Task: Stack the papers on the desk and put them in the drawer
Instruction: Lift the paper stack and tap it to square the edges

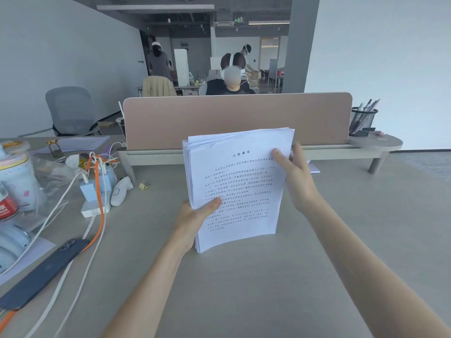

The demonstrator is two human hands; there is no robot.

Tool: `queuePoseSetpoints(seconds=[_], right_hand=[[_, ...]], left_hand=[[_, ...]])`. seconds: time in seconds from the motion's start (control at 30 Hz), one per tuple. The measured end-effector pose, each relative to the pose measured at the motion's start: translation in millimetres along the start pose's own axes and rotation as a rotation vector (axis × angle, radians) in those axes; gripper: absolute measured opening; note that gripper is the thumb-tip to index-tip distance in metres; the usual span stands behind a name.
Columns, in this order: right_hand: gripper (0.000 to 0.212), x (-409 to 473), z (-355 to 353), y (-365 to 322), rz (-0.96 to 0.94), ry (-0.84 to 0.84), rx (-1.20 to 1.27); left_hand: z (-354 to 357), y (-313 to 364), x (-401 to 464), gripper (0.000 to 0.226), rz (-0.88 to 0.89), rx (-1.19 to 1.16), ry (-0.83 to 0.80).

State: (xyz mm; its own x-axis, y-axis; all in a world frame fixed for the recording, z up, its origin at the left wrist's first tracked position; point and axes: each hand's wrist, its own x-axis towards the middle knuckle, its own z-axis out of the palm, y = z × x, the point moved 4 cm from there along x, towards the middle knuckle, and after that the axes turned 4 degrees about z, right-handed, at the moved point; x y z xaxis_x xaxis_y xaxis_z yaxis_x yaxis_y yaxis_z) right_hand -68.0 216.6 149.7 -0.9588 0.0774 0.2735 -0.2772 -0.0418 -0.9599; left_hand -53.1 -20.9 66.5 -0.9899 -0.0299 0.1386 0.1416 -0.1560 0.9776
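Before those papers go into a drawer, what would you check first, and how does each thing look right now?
1. Both hands on the stack: ok. The left hand grips the lower left edge, the right hand the upper right edge.
2. Paper stack upright with its bottom edge at the desk: ok.
3. Sheets squared up: not ok. The top edges fan out unevenly.
4. All papers gathered: not ok. More sheets lie at the far left of the desk.
5. Drawer located and open: cannot tell. No drawer is in view.
6. Cables and phone away from the stack: ok.
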Motion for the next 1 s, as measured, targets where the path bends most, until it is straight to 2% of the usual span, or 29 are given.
queuePoseSetpoints(seconds=[0.07,0.17,0.27,0.43,0.57,0.7,0.8,1.0], right_hand=[[0.033,-10,2,30,0.090,-0.046,0.006],[0.036,-21,8,59,0.155,-0.056,0.019],[0.040,-16,11,60,0.154,-0.020,0.039],[0.042,-12,11,78,0.145,0.008,-0.034],[0.025,-16,4,109,0.171,0.070,-0.061],[0.024,-16,6,125,0.186,0.090,-0.111],[0.023,-13,4,127,0.205,0.095,-0.167],[0.023,-29,-24,104,0.264,0.160,-0.311]], left_hand=[[-1,-4,0,0.023,-0.001,0.007,-0.003],[0,-8,3,0.023,0.006,0.022,0.001],[1,-1,12,0.011,0.033,0.045,0.042],[-1,-18,20,0.007,0.011,0.082,0.079],[0,-33,21,0.006,-0.014,0.120,0.109],[4,-35,21,0.007,-0.013,0.147,0.139],[5,-33,21,0.003,-0.056,0.154,0.169],[24,-26,5,0.017,-0.245,0.104,0.122]])
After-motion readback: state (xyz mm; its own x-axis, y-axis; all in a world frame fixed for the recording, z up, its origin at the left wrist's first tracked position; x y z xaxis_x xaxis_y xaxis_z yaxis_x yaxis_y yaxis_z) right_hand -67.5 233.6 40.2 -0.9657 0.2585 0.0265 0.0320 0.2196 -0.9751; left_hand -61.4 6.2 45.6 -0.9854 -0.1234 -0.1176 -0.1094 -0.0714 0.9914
